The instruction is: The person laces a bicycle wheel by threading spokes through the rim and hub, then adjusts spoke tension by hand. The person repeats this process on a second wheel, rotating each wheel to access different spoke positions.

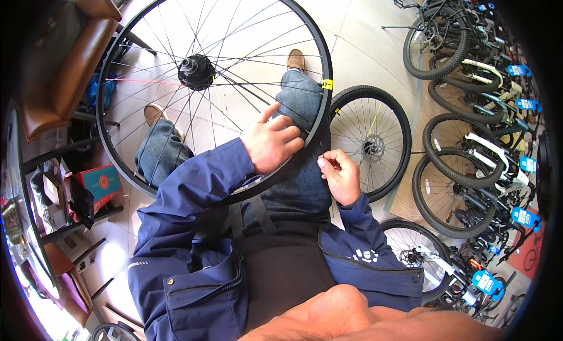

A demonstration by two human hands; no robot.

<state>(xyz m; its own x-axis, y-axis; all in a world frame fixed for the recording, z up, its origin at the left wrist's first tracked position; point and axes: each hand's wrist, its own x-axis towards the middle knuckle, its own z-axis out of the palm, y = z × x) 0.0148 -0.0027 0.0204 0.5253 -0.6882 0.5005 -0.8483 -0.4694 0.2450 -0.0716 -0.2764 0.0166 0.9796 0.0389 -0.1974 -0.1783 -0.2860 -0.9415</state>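
Note:
A bare bicycle wheel without a tire, with a black rim (328,62), lies across my lap and knees. Its black hub (196,72) faces up at the upper left, among thin dark spokes and one pinkish-red spoke. My left hand (271,140) rests over the spokes beside the near right part of the rim, fingers apart and slightly bent, thumb hidden. Just outside the rim, my right hand (340,175) has thumb and forefinger pinched together. Whatever is between those fingertips is too small to make out.
Right of my knee is a tired wheel with a disc rotor (374,149). Several bicycles (460,159) with blue tags stand in a row along the right. A brown leather chair (73,77) is at left, above a shelf holding a teal-and-red box (101,187).

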